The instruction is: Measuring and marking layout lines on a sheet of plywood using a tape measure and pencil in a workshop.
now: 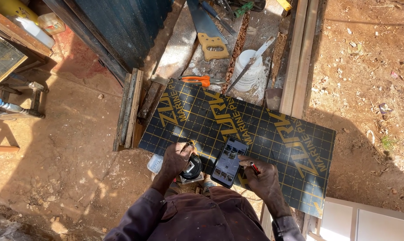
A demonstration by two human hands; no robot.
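Only one camera is giving a view here, so no part of the scene is shared with a second view. It is sitting on the person's head and is looking almost straight down. The person's shoulders and dark sleeves are filling the near bottom edge, and the hands, the left hand (177, 159) and the right hand (265, 179), are lying just beyond them, quite near to the lens. The dark gridded board (273, 138) on the bench (179, 49) is crossing the middle. The far end of the bench is reaching the top edge, and bare earth (367, 67) is showing on the left and the right.
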